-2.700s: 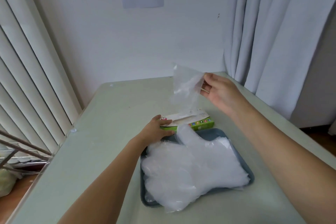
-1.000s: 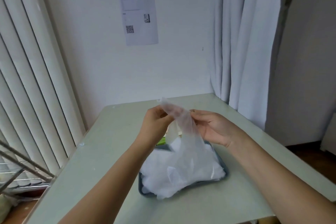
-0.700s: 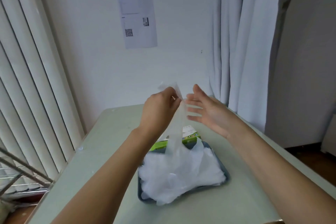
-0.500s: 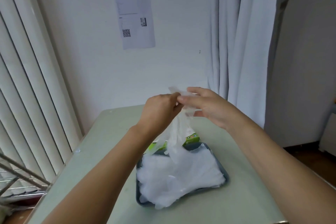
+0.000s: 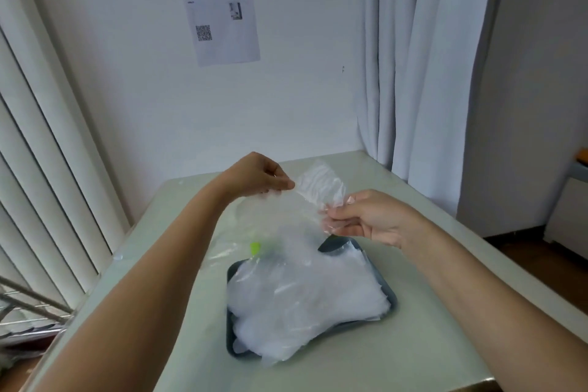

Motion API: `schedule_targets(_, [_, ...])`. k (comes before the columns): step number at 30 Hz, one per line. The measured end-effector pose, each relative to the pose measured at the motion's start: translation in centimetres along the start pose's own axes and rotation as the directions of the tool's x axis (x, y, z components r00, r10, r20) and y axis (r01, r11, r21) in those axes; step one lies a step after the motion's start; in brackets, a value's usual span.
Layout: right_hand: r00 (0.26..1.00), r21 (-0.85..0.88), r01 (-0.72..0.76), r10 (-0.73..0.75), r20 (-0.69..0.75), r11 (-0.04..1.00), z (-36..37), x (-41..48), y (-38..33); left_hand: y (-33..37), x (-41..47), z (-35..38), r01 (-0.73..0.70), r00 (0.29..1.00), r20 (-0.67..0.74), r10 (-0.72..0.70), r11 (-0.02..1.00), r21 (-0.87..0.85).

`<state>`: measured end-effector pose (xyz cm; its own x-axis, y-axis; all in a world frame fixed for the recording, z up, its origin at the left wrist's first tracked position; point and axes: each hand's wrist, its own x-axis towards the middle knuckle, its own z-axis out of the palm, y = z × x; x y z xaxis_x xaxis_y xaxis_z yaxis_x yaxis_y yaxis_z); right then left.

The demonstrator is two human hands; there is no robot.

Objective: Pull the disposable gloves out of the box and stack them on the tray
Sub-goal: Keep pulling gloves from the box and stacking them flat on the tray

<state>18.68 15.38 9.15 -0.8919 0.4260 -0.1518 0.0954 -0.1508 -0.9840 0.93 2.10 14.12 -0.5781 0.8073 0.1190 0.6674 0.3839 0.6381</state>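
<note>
L hand + R hand each pinching glove edge, stretched in air at 12 o'clock over tray pile. Risk: clinging to fingers on release, landing crumpled or off tray.

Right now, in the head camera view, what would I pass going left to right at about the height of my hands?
vertical blinds → left hand → held glove, pinched between both hands → right hand → curtain
</note>
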Motion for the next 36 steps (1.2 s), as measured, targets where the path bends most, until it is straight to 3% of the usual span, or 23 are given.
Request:
schedule_targets(5, [0.990, -0.087, -0.142, 0.142, 0.001, 0.986, -1.4, 0.8, 4.9, -3.9, 2.5, 5.2, 0.025, 0.980, 0.192, -0.042, 0.996, 0.089])
schedule_targets(13, [0.978, -0.161, -0.198, 0.184, -0.097, 0.967, -1.8, 1.5, 9.6, -7.3, 3.9, 10.7, 0.041, 0.961, 0.267, -0.073, 0.992, 0.122])
schedule_targets(20, [0.973, -0.128, -0.193, 0.173, -0.150, 0.973, -1.8, 1.5, 11.1, -7.9, 3.8, 11.5, -0.002, 0.999, 0.034, -0.004, 0.987, 0.161])
schedule_targets(24, [0.972, -0.102, -0.179, 0.160, -0.171, 0.978, -1.6, 1.3, 11.4, -7.7, 1.8, 10.8, -0.141, 0.970, -0.171, 0.171, 0.974, 0.177])
schedule_targets(26, [0.971, -0.090, -0.174, 0.156, -0.183, 0.981, -1.6, 1.2, 11.3, -7.1, 0.1, 10.9, -0.239, 0.940, -0.201, 0.275, 0.953, 0.186])
schedule_targets(30, [0.970, -0.080, -0.172, 0.154, -0.186, 0.982, -1.7, 0.9, 11.0, -6.7, -3.0, 12.1, -0.303, 0.952, 0.028, 0.304, 0.930, 0.207])
schedule_targets(36, [0.971, -0.089, -0.162, 0.143, -0.193, 0.983, -1.7, 0.1, 10.7, -7.7, -4.2, 13.0, -0.268, 0.956, 0.200, 0.214, 0.914, 0.305])
